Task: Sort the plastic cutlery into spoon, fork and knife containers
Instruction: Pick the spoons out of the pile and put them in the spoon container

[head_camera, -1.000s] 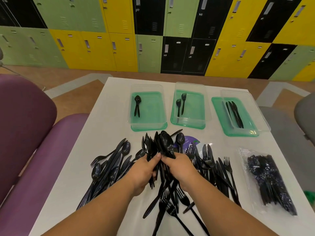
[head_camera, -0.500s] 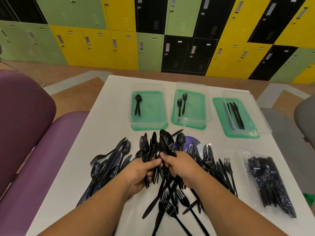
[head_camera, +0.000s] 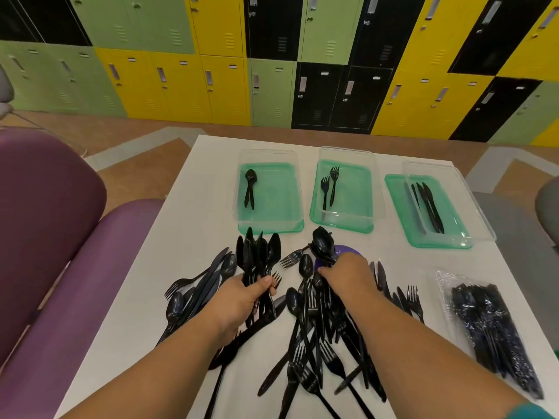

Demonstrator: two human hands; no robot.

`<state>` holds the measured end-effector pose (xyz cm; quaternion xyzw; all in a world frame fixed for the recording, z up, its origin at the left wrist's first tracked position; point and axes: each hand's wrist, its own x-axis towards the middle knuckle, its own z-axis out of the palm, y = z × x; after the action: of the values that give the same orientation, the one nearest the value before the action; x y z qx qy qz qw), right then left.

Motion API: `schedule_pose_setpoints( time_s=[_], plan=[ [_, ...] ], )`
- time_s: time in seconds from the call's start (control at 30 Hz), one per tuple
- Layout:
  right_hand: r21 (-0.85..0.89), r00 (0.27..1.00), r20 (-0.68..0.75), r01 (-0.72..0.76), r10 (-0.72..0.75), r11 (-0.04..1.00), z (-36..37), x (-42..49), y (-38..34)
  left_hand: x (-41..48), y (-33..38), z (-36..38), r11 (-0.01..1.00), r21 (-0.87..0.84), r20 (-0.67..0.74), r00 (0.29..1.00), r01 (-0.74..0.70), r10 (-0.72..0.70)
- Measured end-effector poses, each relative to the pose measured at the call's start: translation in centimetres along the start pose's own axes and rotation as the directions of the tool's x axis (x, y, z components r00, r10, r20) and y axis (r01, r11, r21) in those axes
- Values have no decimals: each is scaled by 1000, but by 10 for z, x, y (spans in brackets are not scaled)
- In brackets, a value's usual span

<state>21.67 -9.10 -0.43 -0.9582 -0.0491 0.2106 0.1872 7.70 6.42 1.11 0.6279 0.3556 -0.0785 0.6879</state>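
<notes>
Spoons [head_camera: 257,255] are gripped in the left hand [head_camera: 239,300], fingers curled; more are pinched by the right hand [head_camera: 348,276] above the worktop [head_camera: 211,182] pile [head_camera: 317,328]. Stray forks should be shed before the far-left spoon container [head_camera: 278,204] is filled.

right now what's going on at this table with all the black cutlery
A person is sorting plastic cutlery. The left hand grips a bunch of mostly spoons; the right hand holds a smaller bunch at the loose pile. The spoon container, fork container and knife container hold only a few pieces each.
</notes>
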Motion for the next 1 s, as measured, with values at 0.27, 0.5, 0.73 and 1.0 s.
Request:
schedule_pose_setpoints(
  time_s=[0.27,0.5,0.73,1.0],
  plan=[
    [248,999,47,9,-21,969,-18,-3,3,0,22,-9,988,130,-43,995,-80,86],
    [503,984,91,90,-156,860,-43,6,-31,29,76,-13,948,223,-71,966,-226,247],
    [708,962,159,47,-224,704,-42,58,-106,105,141,-13,962,214,-138,969,-172,204],
    [575,964,243,-51,-110,816,-6,115,-151,175,140,-7,712,700,-166,982,50,94]
  ],
)
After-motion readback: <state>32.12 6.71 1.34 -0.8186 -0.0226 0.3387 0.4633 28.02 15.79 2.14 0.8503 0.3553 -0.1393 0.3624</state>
